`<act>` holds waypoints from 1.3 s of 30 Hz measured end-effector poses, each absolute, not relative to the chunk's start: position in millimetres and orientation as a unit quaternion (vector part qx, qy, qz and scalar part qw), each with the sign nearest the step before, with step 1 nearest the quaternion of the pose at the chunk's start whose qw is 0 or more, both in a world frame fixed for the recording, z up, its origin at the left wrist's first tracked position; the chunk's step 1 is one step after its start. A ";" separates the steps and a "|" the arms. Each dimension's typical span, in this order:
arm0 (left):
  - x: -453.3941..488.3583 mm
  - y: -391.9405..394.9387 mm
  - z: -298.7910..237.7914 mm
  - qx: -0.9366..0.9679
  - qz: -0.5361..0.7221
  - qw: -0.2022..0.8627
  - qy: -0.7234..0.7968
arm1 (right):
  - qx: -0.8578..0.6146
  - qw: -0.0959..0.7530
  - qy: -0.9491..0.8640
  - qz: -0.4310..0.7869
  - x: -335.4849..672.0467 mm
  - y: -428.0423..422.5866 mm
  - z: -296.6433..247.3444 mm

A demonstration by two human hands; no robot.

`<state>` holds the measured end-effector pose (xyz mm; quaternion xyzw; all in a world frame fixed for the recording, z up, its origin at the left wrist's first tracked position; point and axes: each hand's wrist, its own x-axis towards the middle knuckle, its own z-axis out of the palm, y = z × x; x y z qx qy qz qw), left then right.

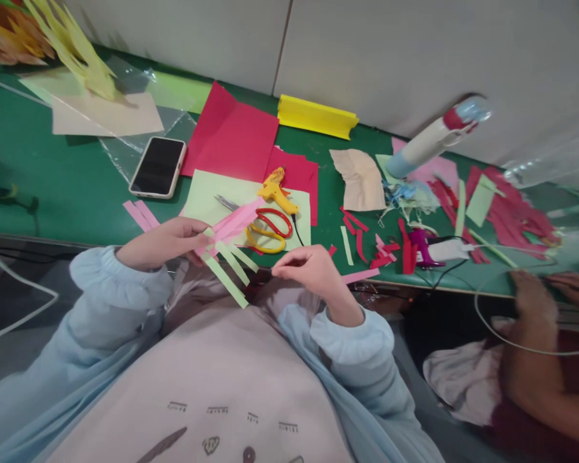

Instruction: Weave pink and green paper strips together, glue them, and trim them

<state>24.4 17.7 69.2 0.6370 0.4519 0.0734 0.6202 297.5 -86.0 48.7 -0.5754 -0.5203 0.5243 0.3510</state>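
My left hand point(174, 241) is closed on a bunch of crossed paper strips, with pink strips point(238, 222) and pale green strips point(224, 280) fanning out from the fingers. To the right of the strips, my right hand point(309, 270) is raised over my lap, its fingers curled and thumb against fingertip; whether anything small is in that pinch I cannot make out. Just beyond my hands lie scissors point(273, 222) with red and yellow handles, partly covered by the pink strips. A yellow hot glue gun point(277, 191) rests on a pale green sheet point(200, 193).
A phone point(158, 167) lies left of red paper sheets point(236, 135). Yellow folded paper point(316, 117) leans near the wall. Rightward are paper scraps point(386, 252), a purple device point(423, 247) with cables, and a white-and-blue bottle point(431, 145). A co-worker's hands point(535, 296) are at the far right.
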 end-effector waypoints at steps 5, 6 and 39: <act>15.4 19.8 65.2 0.632 0.090 0.619 0.458 | -0.610 0.241 -0.628 0.419 276.5 -96.8 35.8; 13.9 19.7 64.9 0.631 0.092 0.618 0.459 | -0.614 0.230 -0.640 0.400 272.7 -98.0 33.0; 40.6 0.6 79.4 0.619 0.140 0.652 0.415 | -0.556 0.296 -0.693 0.351 231.7 -78.7 44.8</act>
